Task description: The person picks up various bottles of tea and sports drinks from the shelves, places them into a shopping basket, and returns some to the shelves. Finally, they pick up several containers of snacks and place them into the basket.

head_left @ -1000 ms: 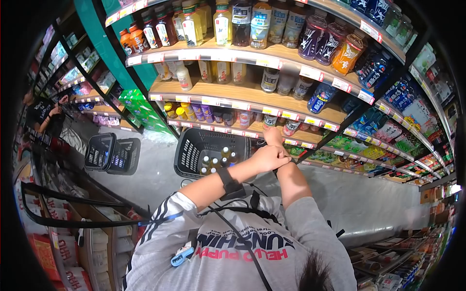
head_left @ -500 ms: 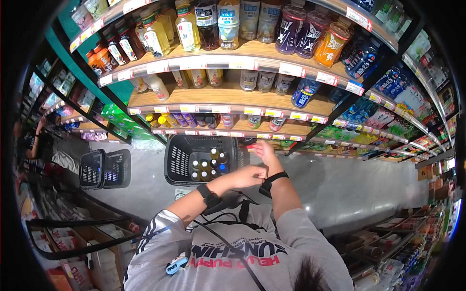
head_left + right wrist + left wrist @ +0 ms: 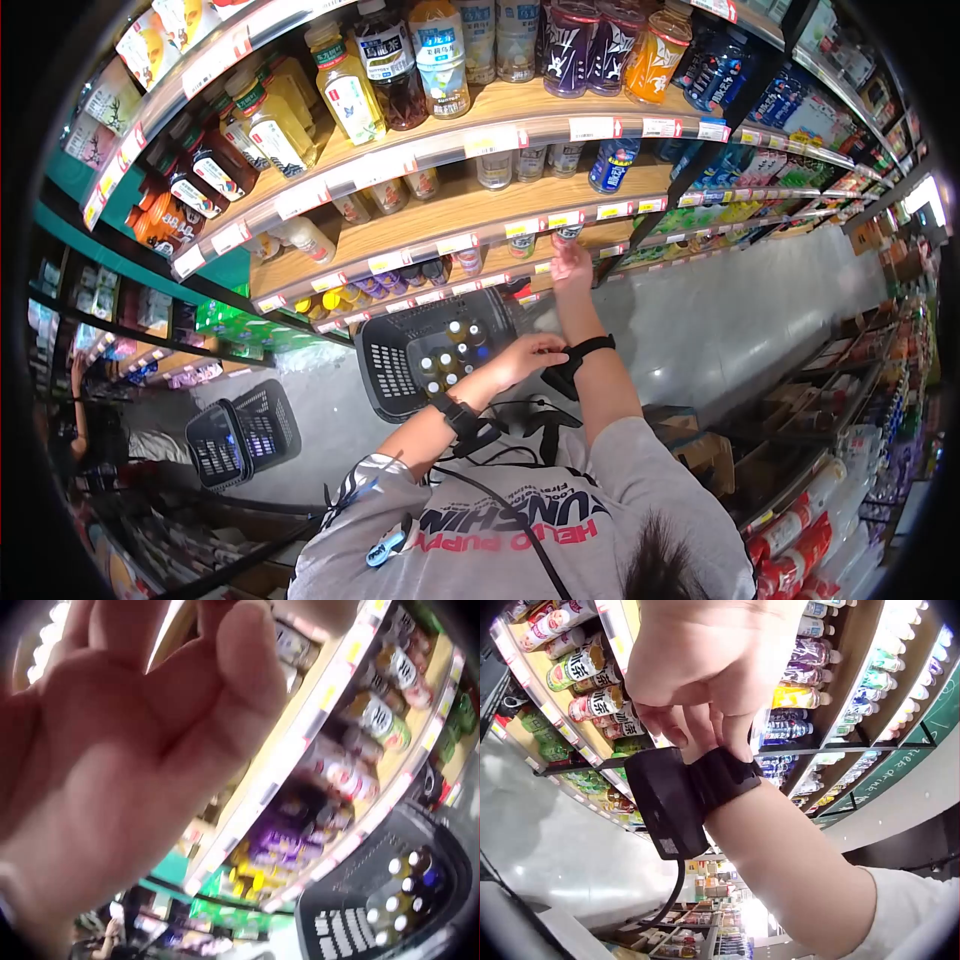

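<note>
My left hand reaches across to my right forearm. Its bent fingers pinch the edge of the black wrist strap, which carries a small black camera box. Held out toward the low shelf, my right hand has nothing in it; its palm and loosely bent fingers fill much of the right wrist view. Below my hands, a black shopping basket stands on the floor against the shelf, with several capped bottles upright in it.
Drink shelves curve ahead, packed with bottles and cans. A price-tag rail runs close beside my right hand. More black baskets stand on the floor at left, near another person. The grey aisle floor stretches right.
My left hand has slid from clasping my right wrist to the strap farther up the forearm. The right hand has extended toward the shelf. The head view has turned and tilted.
</note>
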Tool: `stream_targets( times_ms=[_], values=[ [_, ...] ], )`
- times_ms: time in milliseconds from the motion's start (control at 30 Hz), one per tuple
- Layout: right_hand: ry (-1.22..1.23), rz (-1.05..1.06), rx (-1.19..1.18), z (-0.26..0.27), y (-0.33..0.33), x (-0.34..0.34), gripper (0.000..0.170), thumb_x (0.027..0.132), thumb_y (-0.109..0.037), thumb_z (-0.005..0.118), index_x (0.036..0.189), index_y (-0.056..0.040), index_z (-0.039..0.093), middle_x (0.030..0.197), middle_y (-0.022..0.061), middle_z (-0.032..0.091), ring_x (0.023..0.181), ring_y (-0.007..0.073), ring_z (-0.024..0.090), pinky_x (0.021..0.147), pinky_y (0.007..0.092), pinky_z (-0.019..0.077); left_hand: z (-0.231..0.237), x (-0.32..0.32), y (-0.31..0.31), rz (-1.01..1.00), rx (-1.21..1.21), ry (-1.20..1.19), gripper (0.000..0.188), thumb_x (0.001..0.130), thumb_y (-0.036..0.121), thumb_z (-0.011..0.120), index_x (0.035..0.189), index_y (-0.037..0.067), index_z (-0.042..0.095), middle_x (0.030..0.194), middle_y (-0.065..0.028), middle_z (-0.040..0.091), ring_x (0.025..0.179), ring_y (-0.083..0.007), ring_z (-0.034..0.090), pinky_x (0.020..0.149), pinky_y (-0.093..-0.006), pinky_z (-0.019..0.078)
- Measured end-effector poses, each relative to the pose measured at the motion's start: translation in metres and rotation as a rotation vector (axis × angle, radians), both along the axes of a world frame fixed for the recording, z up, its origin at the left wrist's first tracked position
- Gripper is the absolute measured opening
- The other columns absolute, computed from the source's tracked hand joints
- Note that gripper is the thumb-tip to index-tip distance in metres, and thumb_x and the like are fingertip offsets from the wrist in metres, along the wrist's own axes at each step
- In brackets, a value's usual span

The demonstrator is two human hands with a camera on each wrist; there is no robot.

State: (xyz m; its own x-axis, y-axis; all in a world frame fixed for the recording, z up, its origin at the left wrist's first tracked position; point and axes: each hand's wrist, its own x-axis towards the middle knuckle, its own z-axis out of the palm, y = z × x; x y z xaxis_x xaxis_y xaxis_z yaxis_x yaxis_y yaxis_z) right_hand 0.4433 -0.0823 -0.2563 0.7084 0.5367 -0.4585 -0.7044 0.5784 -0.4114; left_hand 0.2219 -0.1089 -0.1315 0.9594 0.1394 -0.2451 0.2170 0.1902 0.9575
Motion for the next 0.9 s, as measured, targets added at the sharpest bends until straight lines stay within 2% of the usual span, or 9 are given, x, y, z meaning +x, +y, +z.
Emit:
stream_targets(
  times_ms=[167, 233, 300, 433, 667, 700, 800, 833, 900],
  values=[
    [0.018, -0.201, 0.034, 0.041, -0.021, -0.029, 0.012, 0.079, -0.02, 0.055, 0.078, -0.0084, 0.058, 0.073, 0.0036, 0.061, 0.065, 0.0146, 0.056, 0.062, 0.0292, 0.0475, 0.003, -0.006, 0.003, -0.053, -0.141, -0.014, 0.023, 0.084, 0.018, 0.063, 0.101, 0.002, 0.061, 0.094, 0.0001, 0.06, 0.091, -0.0089, 0.052, 0.082, -0.0236, 0.039],
    [-0.815, -0.005, -0.466, -0.041, -0.023, -0.016, 0.012, 0.078, -0.02, 0.056, 0.077, -0.0087, 0.058, 0.071, 0.0055, 0.061, 0.063, 0.0178, 0.058, 0.06, 0.0319, 0.0475, -0.002, 0.002, 0.004, -0.093, -0.211, -0.052, 0.023, 0.084, 0.018, 0.062, 0.101, 0.003, 0.062, 0.094, 0.0005, 0.061, 0.091, -0.0086, 0.052, 0.082, -0.0231, 0.0389],
    [-1.449, 0.252, -0.879, -0.053, -0.039, -0.028, 0.013, 0.078, -0.021, 0.055, 0.076, -0.0088, 0.059, 0.068, 0.009, 0.061, 0.062, 0.0235, 0.059, 0.059, 0.0369, 0.0473, -0.008, 0.011, 0.004, -0.117, -0.201, -0.027, 0.023, 0.084, 0.018, 0.062, 0.102, 0.003, 0.061, 0.094, 0.0006, 0.061, 0.091, -0.008, 0.052, 0.082, -0.0227, 0.0388],
    [-1.946, 0.927, -1.145, -0.015, -0.053, -0.038, 0.015, 0.078, -0.022, 0.052, 0.081, -0.0096, 0.06, 0.074, 0.0158, 0.062, 0.07, 0.0326, 0.062, 0.061, 0.0446, 0.0475, -0.019, 0.028, 0.003, -0.135, -0.183, 0.053, 0.023, 0.085, 0.016, 0.061, 0.103, 0.002, 0.06, 0.094, 0.0007, 0.061, 0.09, -0.0075, 0.052, 0.081, -0.0225, 0.0394],
    [-2.031, 1.359, -1.078, -0.063, -0.041, 0.028, 0.021, 0.079, -0.023, 0.047, 0.086, -0.0099, 0.061, 0.083, 0.014, 0.065, 0.078, 0.0299, 0.063, 0.067, 0.0453, 0.0477, -0.059, 0.1, -0.001, -0.005, -0.3, 0.164, 0.02, 0.085, 0.014, 0.062, 0.102, 0.002, 0.061, 0.096, -0.0001, 0.062, 0.091, -0.0084, 0.055, 0.081, -0.0227, 0.0431],
    [-1.975, 1.383, -1.019, -0.072, -0.038, 0.043, 0.022, 0.079, -0.025, 0.047, 0.088, -0.0098, 0.061, 0.085, 0.013, 0.065, 0.08, 0.0292, 0.064, 0.068, 0.0444, 0.048, -0.063, 0.117, 0.0, 0.039, -0.178, 0.164, 0.018, 0.084, 0.014, 0.063, 0.098, 0.003, 0.063, 0.094, -0.0006, 0.064, 0.088, -0.0087, 0.056, 0.079, -0.0232, 0.0444],
    [-1.546, 0.847, -0.541, -0.125, -0.031, 0.087, 0.025, 0.081, -0.03, 0.05, 0.089, -0.0089, 0.061, 0.084, 0.0107, 0.065, 0.082, 0.028, 0.063, 0.071, 0.039, 0.0479, -0.101, 0.164, 0.027, 0.371, 0.073, 0.039, 0.013, 0.083, 0.011, 0.061, 0.093, 0.003, 0.064, 0.087, -0.0027, 0.065, 0.08, -0.009, 0.057, 0.075, -0.0247, 0.0457],
    [-1.434, 0.874, -0.933, -0.124, -0.025, 0.099, 0.023, 0.081, -0.028, 0.055, 0.09, -0.0076, 0.06, 0.083, 0.0122, 0.064, 0.081, 0.0288, 0.062, 0.071, 0.0372, 0.0478, -0.119, 0.177, 0.04, 0.437, 0.048, 0.116, 0.012, 0.084, 0.01, 0.059, 0.09, 0.003, 0.065, 0.086, -0.0032, 0.065, 0.08, -0.01, 0.056, 0.074, -0.0254, 0.0455],
    [-1.341, 0.834, -0.903, -0.121, -0.007, 0.136, 0.025, 0.077, -0.026, 0.06, 0.094, -0.0077, 0.06, 0.085, 0.014, 0.064, 0.083, 0.0303, 0.062, 0.073, 0.037, 0.0477, -0.157, 0.194, 0.069, 0.335, 0.112, 0.134, 0.014, 0.085, 0.013, 0.056, 0.09, 0.002, 0.064, 0.085, -0.0047, 0.065, 0.079, -0.0117, 0.057, 0.074, -0.0268, 0.0454]
  ],
)
